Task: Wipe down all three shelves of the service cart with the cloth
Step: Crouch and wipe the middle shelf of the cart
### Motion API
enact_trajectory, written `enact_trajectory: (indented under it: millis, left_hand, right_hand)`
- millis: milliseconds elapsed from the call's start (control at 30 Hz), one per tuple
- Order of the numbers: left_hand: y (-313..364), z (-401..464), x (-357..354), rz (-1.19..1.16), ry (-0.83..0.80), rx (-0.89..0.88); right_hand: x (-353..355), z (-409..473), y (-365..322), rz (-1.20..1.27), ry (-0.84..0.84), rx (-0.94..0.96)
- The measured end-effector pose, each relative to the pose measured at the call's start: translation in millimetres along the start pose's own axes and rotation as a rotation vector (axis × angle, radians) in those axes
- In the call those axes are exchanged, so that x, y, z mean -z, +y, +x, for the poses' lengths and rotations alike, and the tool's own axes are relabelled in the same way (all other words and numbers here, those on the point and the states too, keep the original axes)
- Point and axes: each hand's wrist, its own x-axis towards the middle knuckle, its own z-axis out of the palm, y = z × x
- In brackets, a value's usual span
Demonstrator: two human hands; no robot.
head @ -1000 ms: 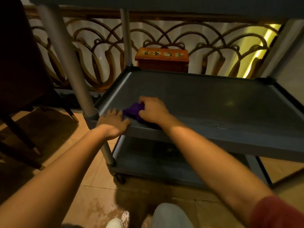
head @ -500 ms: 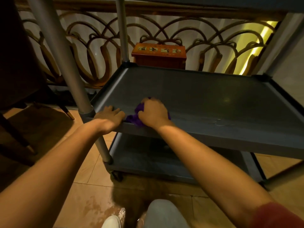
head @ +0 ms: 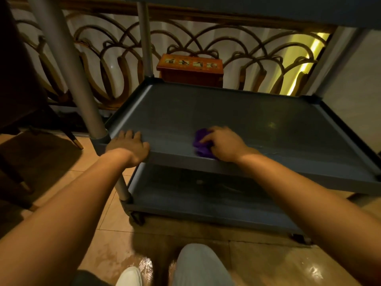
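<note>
A grey service cart stands before me. Its middle shelf (head: 237, 112) fills the centre of the view, the bottom shelf (head: 202, 195) lies beneath it, and only the underside of the top shelf (head: 257, 7) shows along the upper edge. My right hand (head: 223, 143) presses a crumpled purple cloth (head: 201, 142) onto the middle shelf near its front rim. My left hand (head: 128, 146) grips the front left corner of that shelf, fingers curled over the rim beside the grey post (head: 68, 65).
An orange wooden box (head: 190, 69) sits behind the cart against a curved wooden railing (head: 103, 58). Dark furniture legs (head: 20, 162) stand at the left. The tiled floor (head: 257, 263) looks wet and shiny near my white shoe (head: 129, 276).
My right hand has slid the cloth to the right along the front of the middle shelf, away from my left hand, which still holds the corner.
</note>
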Motion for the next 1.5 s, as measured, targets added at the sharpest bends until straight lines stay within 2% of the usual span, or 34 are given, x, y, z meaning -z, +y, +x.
enact_trajectory:
  millis: [67,133,200,267,333,467,567,667,733,800,933,1000,1100,1133,1200,1300,1400,1500]
  left_hand:
    - [10.5,3.7,12.6,0.036,-0.047,0.024]
    - [37.2,4.5,23.3,0.021,-0.053,-0.025]
    - [62.5,4.8,17.4,-0.071,-0.064,-0.095]
    - [73.5,5.2,-1.8,-0.097,-0.068,-0.064]
    - [66.9,12.0,-9.5,-0.077,-0.081,-0.015]
    - [65.6,16.1,-10.9,-0.057,-0.091,-0.016]
    - [73.5,13.1,-7.2,-0.041,-0.087,0.009]
    - [108.7,14.3,3.9,-0.062,-0.077,-0.164]
    - [132.8,16.6,-2.2,-0.089,-0.085,-0.241]
    - [141.7,14.9,-13.5,-0.065,-0.084,-0.212]
    - [135.4,16.0,-17.1,-0.048,-0.092,-0.222]
    - [137.1,13.0,-14.4,-0.051,-0.099,-0.227]
    - [140.6,8.6,-15.6,-0.037,-0.1,-0.224]
    - [148.6,8.5,-12.4,-0.023,-0.084,-0.23]
    - [152.6,5.5,-7.7,-0.005,-0.038,-0.237]
    - [202.3,-10.4,-4.7,-0.041,-0.061,-0.381]
    - [236.1,-27.2,-16.8,-0.005,-0.144,-0.402]
    - [229.5,-27.5,-23.0,0.02,-0.149,-0.4]
  right_hand:
    - [-0.6,-10.7,21.2,0.024,0.073,-0.105]
    - [-5.4,1.5,5.3,0.101,0.16,-0.081]
    - [-12.6,19.3,-27.3,0.144,0.134,-0.017]
    - [-18.8,27.4,-40.0,0.094,0.024,-0.002]
    - [-12.4,15.5,-19.3,0.038,-0.029,-0.031]
    - [8.9,-54.5,76.3,-0.056,-0.044,-0.181]
    - [17.6,-78.2,110.3,0.002,0.025,-0.332]
    - [3.7,-43.9,65.2,0.147,0.192,-0.238]
    - [-11.1,-20.1,27.1,0.127,0.153,-0.127]
    - [-13.9,-20.0,25.1,0.024,0.089,-0.113]
    - [4.9,-85.1,120.2,-0.018,0.027,-0.281]
    - [19.8,-123.0,170.3,-0.014,0.024,-0.455]
    - [27.5,-134.9,185.7,0.03,0.045,-0.614]
    - [28.2,-128.5,179.2,0.042,0.1,-0.596]
    - [20.9,-94.4,137.9,0.111,0.184,-0.446]
    - [5.8,-61.7,95.6,0.031,0.086,-0.245]
    - [5.3,-77.8,121.0,-0.052,-0.029,-0.293]
    - [23.1,-122.6,181.8,-0.069,-0.075,-0.43]
